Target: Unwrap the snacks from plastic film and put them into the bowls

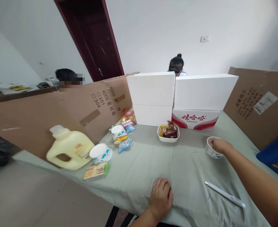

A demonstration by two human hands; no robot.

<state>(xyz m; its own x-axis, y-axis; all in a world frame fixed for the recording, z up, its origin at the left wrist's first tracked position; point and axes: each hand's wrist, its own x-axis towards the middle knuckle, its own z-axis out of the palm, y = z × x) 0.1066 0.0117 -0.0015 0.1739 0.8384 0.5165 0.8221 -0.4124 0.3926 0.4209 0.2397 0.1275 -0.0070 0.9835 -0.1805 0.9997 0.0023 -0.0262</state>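
Note:
My right hand (221, 147) reaches over the rim of a white paper bowl (214, 154) with a blue-green pattern on the right of the table. Its fingers curl down inside the bowl, and the fingertips and anything in them are hidden. My left hand (161, 196) rests on the cloth near the front edge, its fingers curled together with nothing visible in them. Straight ahead, a white square dish (168, 139) holds several wrapped snacks (170, 130), yellow and dark brown. A slim light-grey box cutter (225, 194) lies between my right forearm and my left hand.
White boxes (153, 91) and a red-and-white carton (195, 119) stand at the back. Cardboard panels (86, 104) flank the table. On the left are a yellow jug (70, 149), paper bowls (101, 153) and snack packets (96, 171); a blue container (277, 151) is right. Two people sit beyond.

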